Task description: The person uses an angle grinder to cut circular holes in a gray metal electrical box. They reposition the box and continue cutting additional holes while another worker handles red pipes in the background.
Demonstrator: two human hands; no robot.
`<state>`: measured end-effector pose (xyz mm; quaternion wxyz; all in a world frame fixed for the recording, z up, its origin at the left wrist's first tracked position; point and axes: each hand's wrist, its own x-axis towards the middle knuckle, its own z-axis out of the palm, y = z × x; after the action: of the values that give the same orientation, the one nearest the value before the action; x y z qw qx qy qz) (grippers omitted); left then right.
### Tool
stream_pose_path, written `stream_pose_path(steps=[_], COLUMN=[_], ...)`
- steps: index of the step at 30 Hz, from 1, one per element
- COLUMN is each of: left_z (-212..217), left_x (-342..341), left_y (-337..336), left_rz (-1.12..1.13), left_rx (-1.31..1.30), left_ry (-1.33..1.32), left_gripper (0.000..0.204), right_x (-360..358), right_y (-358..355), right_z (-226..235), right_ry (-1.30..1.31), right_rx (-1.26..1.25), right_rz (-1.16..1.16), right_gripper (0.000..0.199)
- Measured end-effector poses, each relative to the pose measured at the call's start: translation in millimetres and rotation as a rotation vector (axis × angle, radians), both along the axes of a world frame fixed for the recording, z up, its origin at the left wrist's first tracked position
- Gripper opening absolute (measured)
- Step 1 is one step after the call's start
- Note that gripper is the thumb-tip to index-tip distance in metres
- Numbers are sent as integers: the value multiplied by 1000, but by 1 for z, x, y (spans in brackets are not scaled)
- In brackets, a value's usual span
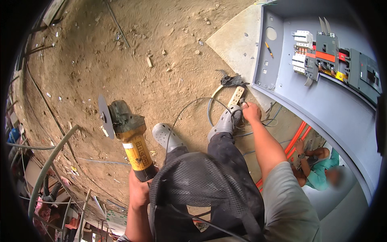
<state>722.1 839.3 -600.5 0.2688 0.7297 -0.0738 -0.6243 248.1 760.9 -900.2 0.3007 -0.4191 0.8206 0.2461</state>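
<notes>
My left hand [140, 189] is wrapped round the rear of a yellow and black angle grinder [137, 151]. A large thin disc [105, 115] is fitted on the grinder's head, held out over the dirt at the left. By my right foot, my right hand [252, 112] is closed on a small dark plug [242, 101], mostly covered by the fingers. Just beside it lies a cream power strip [236, 96]; whether the plug touches its sockets cannot be made out. A dark cord [177, 119] loops across between my legs and the right hand.
A grey metal electrical cabinet [282, 86] with breakers [326, 52] stands at the right, a screwdriver [269, 49] on its side wall. Beyond its edge another person [322, 171] sits near orange pipes [296, 137]. Bent rods [52, 161] stand at the left. Dark cloth [234, 80] lies beside the strip.
</notes>
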Motion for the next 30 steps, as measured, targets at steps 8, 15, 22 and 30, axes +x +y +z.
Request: stream_pose_path(steps=[8, 15, 22, 30], left_z=[-29, -41, -56, 10], left_x=[14, 34, 32, 23], left_y=[-14, -13, 4, -59], left_rz=[138, 77, 171, 35], left_rx=[71, 146, 97, 5], left_ry=[94, 44, 11, 82], left_gripper=[36, 39, 33, 36], right_x=[7, 6, 19, 68], right_y=[-25, -3, -15, -17], right_z=[-40, -49, -64, 21], right_ry=[36, 34, 36, 18], right_rx=[2, 45, 54, -140], right_rz=[6, 102, 159, 260], right_gripper=[41, 36, 34, 106])
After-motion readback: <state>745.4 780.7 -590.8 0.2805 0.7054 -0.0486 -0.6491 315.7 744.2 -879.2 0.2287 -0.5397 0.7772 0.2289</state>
